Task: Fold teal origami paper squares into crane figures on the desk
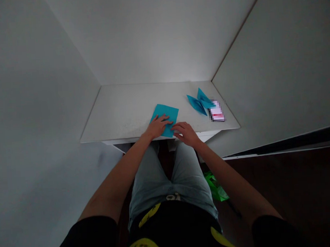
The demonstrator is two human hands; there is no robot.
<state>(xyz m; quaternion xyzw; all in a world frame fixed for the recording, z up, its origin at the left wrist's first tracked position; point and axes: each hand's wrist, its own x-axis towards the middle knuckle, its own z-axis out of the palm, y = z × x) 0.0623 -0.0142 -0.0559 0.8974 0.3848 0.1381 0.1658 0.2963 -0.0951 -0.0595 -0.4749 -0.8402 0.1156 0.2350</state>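
1 blue sheet [166, 110] on desk [119, 107], apparently being positioned, next calling for steadiness; left hand [155, 128] spread flat atop, right hand [185, 133] curled at edge, grip unclear.

The tabletop [119, 109] is enclosed by a wall on the left [41, 108], one on the right [285, 71] and one behind [154, 38]. A sheet of paper [165, 110] is placed at its front edge, near the middle. The left hand [155, 127] is laid on the sheet; the right hand [185, 132] is set at its right edge. To the sheet's right, farther back, two folded paper pieces [196, 104] are placed side by side, a pixelated flat object [217, 113] partly overlapped by the right-hand one. Below, a bag [218, 189] is seen right of the legs [184, 170].
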